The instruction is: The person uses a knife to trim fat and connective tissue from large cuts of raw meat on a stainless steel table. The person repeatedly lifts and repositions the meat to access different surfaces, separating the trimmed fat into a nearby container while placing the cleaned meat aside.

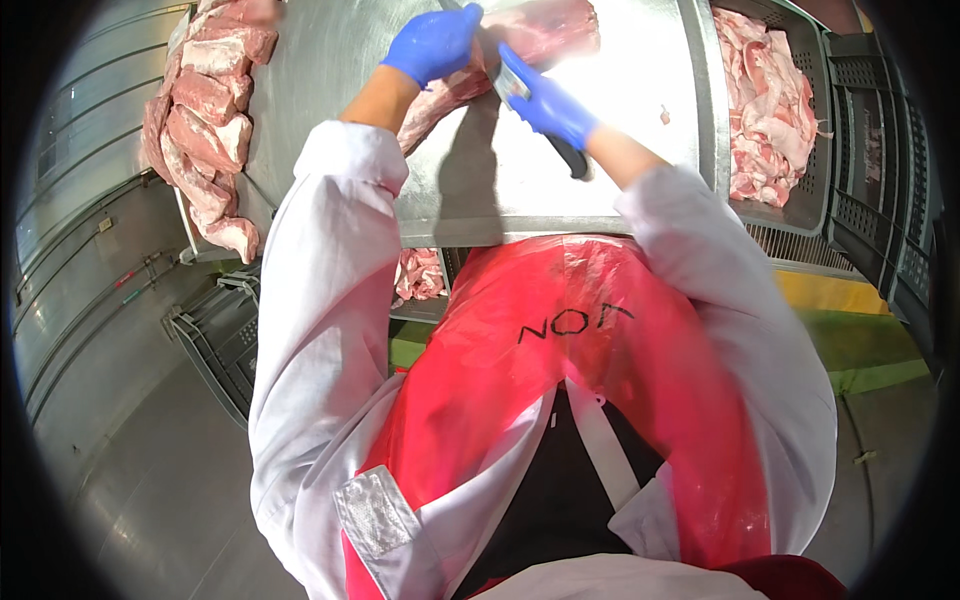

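Note:
At the top of the steel work surface, a long piece of raw pink meat (530, 30) lies diagonally. My left hand (430, 47), in a blue glove, is closed on it, fingertips partly hidden. My right hand (545, 105), also gloved in blue, grips a knife (512, 78) whose blade is up against the meat; a black handle shows below that hand. A dark shadow falls across the metal under the meat.
A stack of meat chunks (205, 105) sits at the left edge. A grey crate of pale trimmings (765, 110) stands right, beside more crates (880, 150). More trimmings (418, 272) show below the surface's near edge (470, 225). A folded crate (210, 340) is low left.

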Action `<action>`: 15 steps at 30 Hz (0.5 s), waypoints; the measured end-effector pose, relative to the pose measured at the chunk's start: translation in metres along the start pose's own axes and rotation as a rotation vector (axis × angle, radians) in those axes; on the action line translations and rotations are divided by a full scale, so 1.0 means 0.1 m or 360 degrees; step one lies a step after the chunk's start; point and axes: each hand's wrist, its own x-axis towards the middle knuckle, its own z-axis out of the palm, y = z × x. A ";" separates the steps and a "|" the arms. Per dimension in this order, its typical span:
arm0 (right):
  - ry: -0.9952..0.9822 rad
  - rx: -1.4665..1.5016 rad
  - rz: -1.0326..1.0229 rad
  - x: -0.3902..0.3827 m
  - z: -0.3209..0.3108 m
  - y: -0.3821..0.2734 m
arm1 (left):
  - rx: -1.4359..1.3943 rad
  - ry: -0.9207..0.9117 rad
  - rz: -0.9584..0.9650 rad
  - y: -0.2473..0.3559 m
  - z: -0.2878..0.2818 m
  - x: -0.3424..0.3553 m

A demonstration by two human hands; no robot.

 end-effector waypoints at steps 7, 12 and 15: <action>-0.0020 -0.0062 0.0263 0.40 -0.08 -0.30 | 0.0276 0.0120 0.0258 0.14 -0.27 0.23; -0.0105 0.0145 -0.0086 -0.10 0.27 0.12 | 0.0260 0.0263 0.0269 -0.19 -0.44 0.02; -0.0151 -0.0037 0.0019 0.15 0.24 0.10 | 0.0257 0.0364 0.0354 -0.07 -0.45 0.01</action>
